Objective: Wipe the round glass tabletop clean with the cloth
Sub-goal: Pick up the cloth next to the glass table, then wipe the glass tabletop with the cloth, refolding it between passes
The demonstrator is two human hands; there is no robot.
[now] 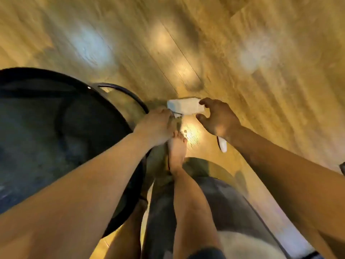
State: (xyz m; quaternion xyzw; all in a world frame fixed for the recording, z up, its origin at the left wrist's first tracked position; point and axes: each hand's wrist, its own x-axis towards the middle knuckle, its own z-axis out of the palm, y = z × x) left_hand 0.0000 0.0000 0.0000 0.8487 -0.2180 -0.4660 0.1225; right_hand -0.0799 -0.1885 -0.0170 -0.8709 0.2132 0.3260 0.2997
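The white folded cloth (183, 107) is held in the air over the wooden floor, just past the table's right edge. My left hand (158, 124) is shut on the cloth's lower left corner. My right hand (217, 117) is at the cloth's right end with fingers spread; index and thumb bracket the end without closing on it. The round glass tabletop (46, 131), dark with a black rim, fills the left side under my left forearm. The picture is motion-blurred.
A smaller round black rim (128, 94) shows beside the tabletop. A dark rounded surface (220, 195) sits at lower right. My bare foot (177, 152) stands on the wooden floor (224, 53). A white slipper-like object (222, 145) lies under my right wrist.
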